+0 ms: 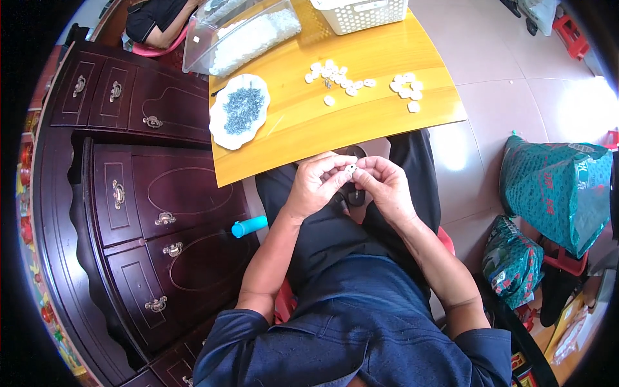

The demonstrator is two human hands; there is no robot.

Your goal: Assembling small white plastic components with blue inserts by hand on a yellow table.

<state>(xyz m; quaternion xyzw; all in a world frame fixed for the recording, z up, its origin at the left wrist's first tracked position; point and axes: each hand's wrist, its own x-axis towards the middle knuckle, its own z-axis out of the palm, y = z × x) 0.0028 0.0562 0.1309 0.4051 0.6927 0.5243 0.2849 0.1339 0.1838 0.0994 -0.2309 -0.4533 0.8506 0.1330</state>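
Note:
My left hand (316,182) and my right hand (385,186) meet over my lap, just below the near edge of the yellow wooden table (303,138). Together their fingertips pinch one small white plastic piece (351,169). On the tabletop lie two loose groups of the same white pieces (338,76), the smaller group (406,89) further right. A white plate (222,132) heaped with small grey screws (244,108) sits at the table's left edge.
A clear plastic tub (242,35) of white pieces and a white slotted basket (361,14) stand at the table's far side. A dark wooden cabinet (129,193) fills the left. A cyan cylinder (249,226) lies beside it. Green sacks (554,193) stand at right. Another person (155,22) sits beyond.

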